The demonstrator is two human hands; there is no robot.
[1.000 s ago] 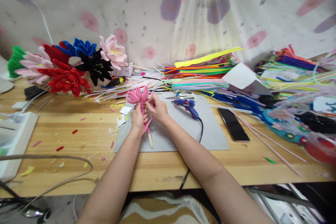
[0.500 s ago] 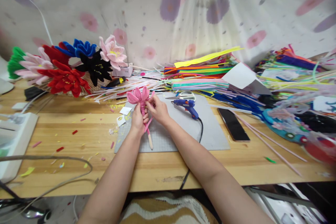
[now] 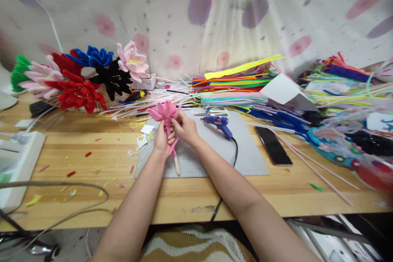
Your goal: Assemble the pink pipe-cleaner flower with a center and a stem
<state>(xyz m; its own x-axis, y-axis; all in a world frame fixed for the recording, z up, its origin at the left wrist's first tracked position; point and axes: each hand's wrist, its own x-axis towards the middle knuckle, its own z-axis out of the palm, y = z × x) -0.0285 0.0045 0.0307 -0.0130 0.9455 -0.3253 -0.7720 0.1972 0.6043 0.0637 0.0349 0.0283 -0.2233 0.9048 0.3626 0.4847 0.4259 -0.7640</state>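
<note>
A pink pipe-cleaner flower (image 3: pixel 166 111) is held upright above the grey cutting mat (image 3: pixel 202 163). My left hand (image 3: pixel 162 139) is closed around its wrapped stem, just under the petals. On the flower's right side, the fingers of my right hand (image 3: pixel 185 129) pinch at the petals' base. A loose pink strand (image 3: pixel 173 146) hangs below my hands, beside the pale tip of a stick (image 3: pixel 177 166). To the right on the mat lie a blue glue gun (image 3: pixel 218 123) with a black cord and white-handled scissors (image 3: pixel 218 111).
Finished pipe-cleaner flowers (image 3: pixel 81 92) stand at the back left. Bundles of coloured pipe cleaners (image 3: pixel 233 86) line the back. A black phone (image 3: pixel 273 145) lies right of the mat. A white power strip (image 3: pixel 23 168) and a grey cable (image 3: pixel 92 186) sit left, among scraps.
The pink flower has turned slightly in my hands, so its petals show from a different side. Both hands stay in nearly the same place.
</note>
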